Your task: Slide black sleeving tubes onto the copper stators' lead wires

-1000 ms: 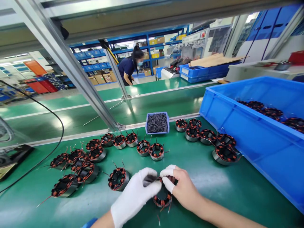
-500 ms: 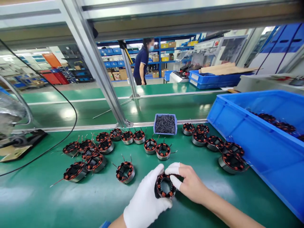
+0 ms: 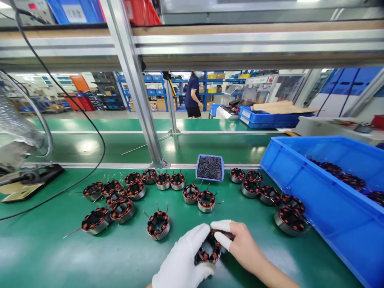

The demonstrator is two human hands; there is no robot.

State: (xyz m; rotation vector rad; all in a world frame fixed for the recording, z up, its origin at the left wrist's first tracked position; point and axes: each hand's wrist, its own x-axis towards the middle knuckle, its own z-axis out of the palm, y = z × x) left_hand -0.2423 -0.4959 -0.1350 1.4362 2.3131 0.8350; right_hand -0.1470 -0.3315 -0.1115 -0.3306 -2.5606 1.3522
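My left hand [image 3: 181, 260], in a white glove, grips a motor stator [image 3: 217, 253] with copper windings, fingers and thumb wrapped round its rim. White finger cots cover the thumb and index finger of my right hand [image 3: 243, 245]. These two fingertips are pinched together at the stator's upper right edge; whatever lies between them is too small and hidden to make out. The held stator is tilted, its open centre facing me. Nearest on the bench is a single stator [image 3: 158, 226] with wire leads standing up.
Several stators [image 3: 123, 210] cluster at left, and others [image 3: 270, 195] line the blue bin [image 3: 324, 224] at right, which holds more. Behind my hands stands a small tray [image 3: 223, 170] of short black tubes. A metal post [image 3: 141, 100] and black cable [image 3: 99, 132] cross the view. A person [image 3: 193, 94] is beyond.
My view has tilted upward, so the bench sits lower. Both hands stay at the stator, which looks more tilted. The person in the background has shifted.
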